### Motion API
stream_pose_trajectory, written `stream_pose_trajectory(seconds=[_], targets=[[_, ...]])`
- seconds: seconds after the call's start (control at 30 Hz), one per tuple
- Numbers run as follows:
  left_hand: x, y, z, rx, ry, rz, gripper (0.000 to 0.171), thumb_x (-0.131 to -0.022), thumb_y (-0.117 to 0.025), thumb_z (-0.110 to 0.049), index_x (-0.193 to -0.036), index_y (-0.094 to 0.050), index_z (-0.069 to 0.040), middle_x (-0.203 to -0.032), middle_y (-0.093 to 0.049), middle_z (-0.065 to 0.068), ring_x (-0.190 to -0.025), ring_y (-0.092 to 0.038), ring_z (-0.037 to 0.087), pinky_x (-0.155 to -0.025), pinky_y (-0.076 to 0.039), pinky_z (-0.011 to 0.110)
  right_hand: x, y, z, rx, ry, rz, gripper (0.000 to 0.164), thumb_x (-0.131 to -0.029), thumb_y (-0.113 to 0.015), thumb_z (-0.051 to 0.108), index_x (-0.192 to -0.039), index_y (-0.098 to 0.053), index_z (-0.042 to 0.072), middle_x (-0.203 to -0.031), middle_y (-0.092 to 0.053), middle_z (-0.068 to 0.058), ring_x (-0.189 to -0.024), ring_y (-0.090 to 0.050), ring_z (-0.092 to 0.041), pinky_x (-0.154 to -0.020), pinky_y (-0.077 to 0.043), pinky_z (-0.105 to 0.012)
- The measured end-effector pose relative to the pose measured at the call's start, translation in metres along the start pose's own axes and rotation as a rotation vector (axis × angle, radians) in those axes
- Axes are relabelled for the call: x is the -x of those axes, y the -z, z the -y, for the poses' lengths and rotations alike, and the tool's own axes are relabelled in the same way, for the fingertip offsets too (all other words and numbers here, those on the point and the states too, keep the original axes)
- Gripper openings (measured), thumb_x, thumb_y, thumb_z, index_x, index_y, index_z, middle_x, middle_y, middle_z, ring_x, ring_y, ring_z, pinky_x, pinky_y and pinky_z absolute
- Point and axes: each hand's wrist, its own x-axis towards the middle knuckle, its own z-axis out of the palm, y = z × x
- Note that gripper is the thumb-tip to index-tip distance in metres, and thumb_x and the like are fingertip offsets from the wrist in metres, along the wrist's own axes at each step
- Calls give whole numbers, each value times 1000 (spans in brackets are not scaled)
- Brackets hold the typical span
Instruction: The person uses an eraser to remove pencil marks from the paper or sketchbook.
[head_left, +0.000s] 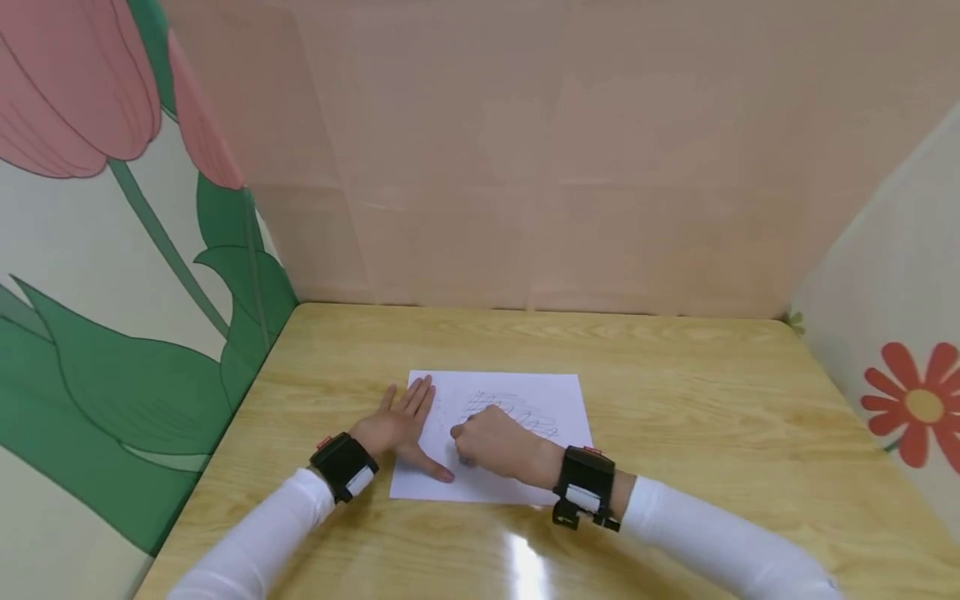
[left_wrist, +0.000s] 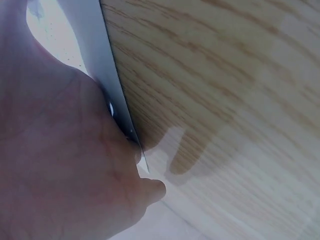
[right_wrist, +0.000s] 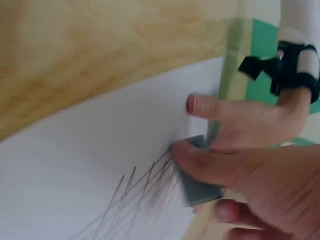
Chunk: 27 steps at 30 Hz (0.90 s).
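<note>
A white sheet of paper [head_left: 487, 490] lies on the wooden table, with dark pencil-like scribbled lines [right_wrist: 145, 187] crossing its middle. My left hand [head_left: 397, 429] rests on the sheet's left part, fingers spread and thumb pointing toward the right hand. In the left wrist view, that hand reaches past the paper's edge. My right hand [head_left: 498, 442] pinches a dark grey rectangular eraser [right_wrist: 200, 187] between thumb and fingers, against the paper at the end of the scribbles. From the head view the eraser is mostly hidden under the right hand.
The wooden table [head_left: 697, 400] extends around the sheet on all sides. A plain pinkish-beige backdrop [head_left: 562, 167] stands behind it, and flower-painted panels flank it left and right. Black devices [head_left: 585, 483] are strapped to both wrists.
</note>
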Motion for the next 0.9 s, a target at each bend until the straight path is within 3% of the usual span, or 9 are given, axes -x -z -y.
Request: stream_pose_trajectory(seconds=[0.1, 0.3, 0.47, 0.57, 0.67, 0.77, 0.9], targets=[[3, 3, -1, 8, 3, -10, 163, -50, -55, -105, -164, 6, -6, -173, 15, 11, -161, 12, 25, -129, 6, 58, -8, -2, 2, 77, -18, -66, 9, -86, -75, 24, -77, -76, 27, -81, -64, 15, -64, -61, -3, -56, -53, -22], [7, 3, 0, 18, 11, -14, 163, -50, -56, -105, -164, 5, -7, -173, 14, 11, -161, 12, 26, -129, 5, 57, -7, 4, 13, 166, 39, 9, 14, -85, -75, 16, -78, -75, 29, -83, -67, 16, -62, -60, -3, -55, -52, -22], [-4, -8, 6, -36, 13, -1, 165, -45, -46, -110, -164, 9, -10, -172, 19, 7, -160, 16, 22, -129, 7, 55, -18, 6, 17, 239, 19, -41, 11, -85, -75, 23, -80, -75, 32, -84, -69, 17, -64, -61, -3, -54, -51, -22], [-10, -12, 6, -31, 10, -9, 166, -43, -46, -111, -164, 8, -11, -172, 18, 7, -160, 17, 22, -129, 8, 55, -14, 4, 15, 227, -3, -12, 13, -84, -75, 18, -78, -75, 29, -85, -69, 16, -66, -62, -4, -55, -52, -22], [-11, -13, 4, -23, 25, -19, 165, -45, -52, -108, -164, 8, -11, -172, 18, 7, -160, 16, 22, -129, 8, 55, -2, 7, 15, 209, 36, 15, 16, -82, -77, 14, -74, -73, 27, -80, -66, 16, -62, -60, -3, -53, -52, -23], [-11, -8, 3, -18, 43, -26, 164, -46, -55, -107, -164, 9, -12, -172, 19, 6, -160, 17, 21, -129, 8, 56, -3, 10, 10, 212, 45, -6, 14, -81, -79, 18, -72, -72, 27, -77, -65, 16, -60, -59, -3, -52, -52, -23], [-12, -4, 3, -20, 43, -33, 161, -49, -57, -105, -165, 6, -12, -173, 16, 5, -160, 16, 21, -129, 8, 57, -12, 0, 1, 193, -7, -46, 10, -85, -76, 23, -77, -75, 27, -83, -66, 16, -67, -62, -5, -55, -55, -23]])
